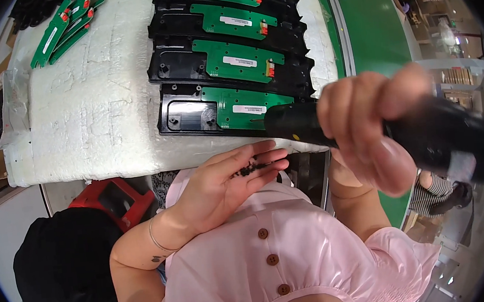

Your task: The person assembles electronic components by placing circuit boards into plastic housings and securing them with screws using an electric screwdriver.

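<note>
My right hand [368,127] is wrapped around a black electric screwdriver [295,124], held nearly level. Its tip meets the green circuit board [243,105] in the nearest black plastic housing [192,114]. Palm up and fingers loosely curled, my left hand [221,179] cups a small pile of tiny black screws [249,168] just in front of the table edge. Behind the nearest housing lie several more in a column, each with a green board [239,61] bearing a white label and a red-and-white part. The screwdriver hides the right end of the nearest board.
The housings rest on a white foam-covered table [92,107]. Loose green boards [61,31] are stacked at the far left. A green surface [367,28] with a metal rail runs along the right. At the lower left are a red object [92,197] and a person in black [67,272].
</note>
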The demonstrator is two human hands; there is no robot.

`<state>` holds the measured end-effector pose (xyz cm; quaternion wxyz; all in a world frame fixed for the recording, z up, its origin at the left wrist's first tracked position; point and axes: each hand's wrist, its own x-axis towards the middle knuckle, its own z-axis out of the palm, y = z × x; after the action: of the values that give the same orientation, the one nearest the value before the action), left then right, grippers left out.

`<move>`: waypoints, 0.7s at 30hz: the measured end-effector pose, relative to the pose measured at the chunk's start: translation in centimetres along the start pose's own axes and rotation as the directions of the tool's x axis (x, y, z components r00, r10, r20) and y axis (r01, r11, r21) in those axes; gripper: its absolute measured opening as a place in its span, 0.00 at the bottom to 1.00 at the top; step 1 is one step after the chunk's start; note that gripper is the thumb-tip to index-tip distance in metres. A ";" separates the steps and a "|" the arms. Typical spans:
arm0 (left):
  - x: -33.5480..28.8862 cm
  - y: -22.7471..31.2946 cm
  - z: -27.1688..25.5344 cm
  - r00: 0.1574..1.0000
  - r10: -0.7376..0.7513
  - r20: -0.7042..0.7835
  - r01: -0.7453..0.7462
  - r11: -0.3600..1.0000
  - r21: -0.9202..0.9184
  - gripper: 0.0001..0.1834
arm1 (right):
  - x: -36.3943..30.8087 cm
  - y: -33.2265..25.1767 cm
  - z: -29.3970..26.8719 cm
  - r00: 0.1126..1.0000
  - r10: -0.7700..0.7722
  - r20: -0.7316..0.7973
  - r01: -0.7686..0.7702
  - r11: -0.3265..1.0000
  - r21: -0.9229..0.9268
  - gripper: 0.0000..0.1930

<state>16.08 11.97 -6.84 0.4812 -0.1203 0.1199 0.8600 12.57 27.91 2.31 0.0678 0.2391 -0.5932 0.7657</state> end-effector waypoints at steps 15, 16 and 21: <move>-0.3 -0.4 -1.7 0.994 0.087 -0.071 -0.069 0.972 0.225 0.13 | 0.1 1.0 0.6 0.989 0.135 -0.052 -0.142 0.976 -0.164 0.14; -0.3 -0.4 -1.7 0.994 0.085 -0.069 -0.068 0.972 0.226 0.13 | 0.1 1.0 0.6 0.991 0.125 -0.039 -0.130 0.975 -0.182 0.14; -0.2 -0.3 -0.8 0.990 0.100 -0.104 -0.079 0.980 0.183 0.12 | 0.5 1.4 0.3 0.991 0.129 -0.022 -0.131 0.972 -0.196 0.14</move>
<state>16.46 11.68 -7.56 0.4433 -0.1195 0.2288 0.8584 11.74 27.12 1.39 0.0434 0.1886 -0.6803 0.7069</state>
